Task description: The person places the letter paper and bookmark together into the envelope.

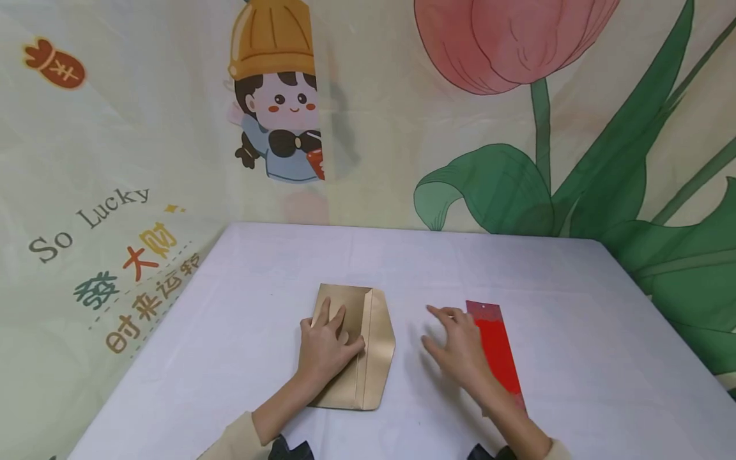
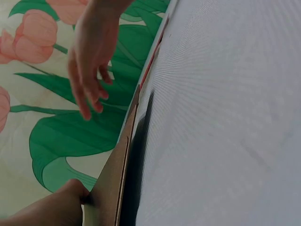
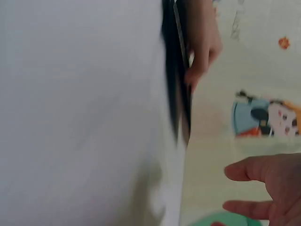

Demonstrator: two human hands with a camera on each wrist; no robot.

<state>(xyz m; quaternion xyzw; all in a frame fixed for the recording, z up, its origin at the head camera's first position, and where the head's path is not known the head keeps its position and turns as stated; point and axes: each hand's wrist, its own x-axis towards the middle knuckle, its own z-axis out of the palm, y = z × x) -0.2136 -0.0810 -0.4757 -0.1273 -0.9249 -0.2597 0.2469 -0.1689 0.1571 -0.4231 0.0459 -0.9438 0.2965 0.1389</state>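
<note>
A gold-brown paper envelope [image 1: 379, 358] lies on the white table, its pointed flap spread out to the right. My left hand [image 1: 324, 350] rests on the envelope's left part with fingers spread, the thumb touching near the flap's fold. In the left wrist view, that thumb [image 2: 70, 193] is against the envelope [image 2: 109, 193]. My right hand [image 1: 460, 351] hovers between the envelope and a flat red strip [image 1: 497, 342], fingers apart and nothing between them. The strip has a darker top end with a small hole; my right hand and forearm cover part of it.
The white-covered table [image 1: 259, 268] reaches back to a printed cloth backdrop [image 1: 368, 128] with a tulip and a cartoon figure. Two dark objects [image 1: 290, 449] show at the bottom edge of the head view, too cut off to identify.
</note>
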